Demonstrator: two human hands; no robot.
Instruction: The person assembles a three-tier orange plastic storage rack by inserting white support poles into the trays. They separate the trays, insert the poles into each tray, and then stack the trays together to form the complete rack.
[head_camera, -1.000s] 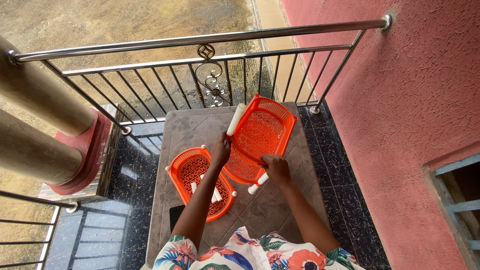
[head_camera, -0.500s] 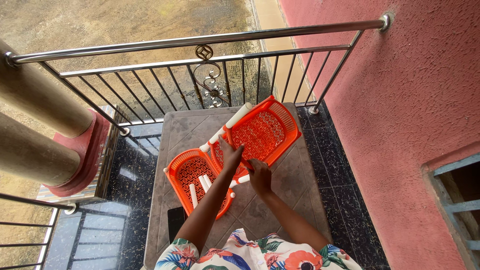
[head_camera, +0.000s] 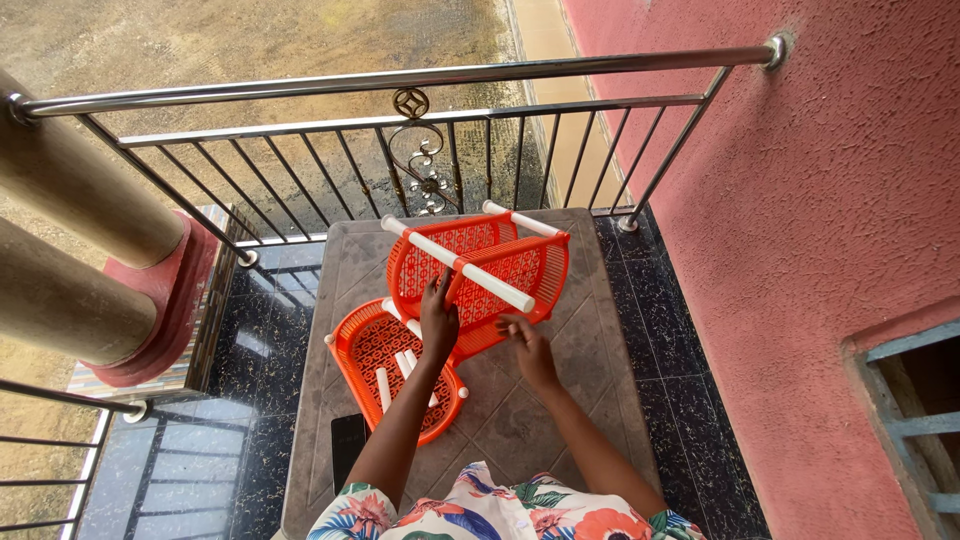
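Balcony — stone-topped table (head_camera: 560, 400), steel railing (head_camera: 400, 80), pink wall (head_camera: 800, 200) — orange racks (head_camera: 480, 270).

A square, grey-brown stone-patterned tabletop (head_camera: 570, 380) stands on a balcony of dark polished floor tiles (head_camera: 680, 400), close against the steel railing. On it rest an orange perforated plastic basket tray (head_camera: 365, 345) lying flat with short white plastic tubes (head_camera: 383, 388) inside, a second orange perforated plastic tray (head_camera: 500, 270) tipped up on edge with white tubes fitted to it, and a flat black phone-like slab (head_camera: 347, 445) near the front left edge.
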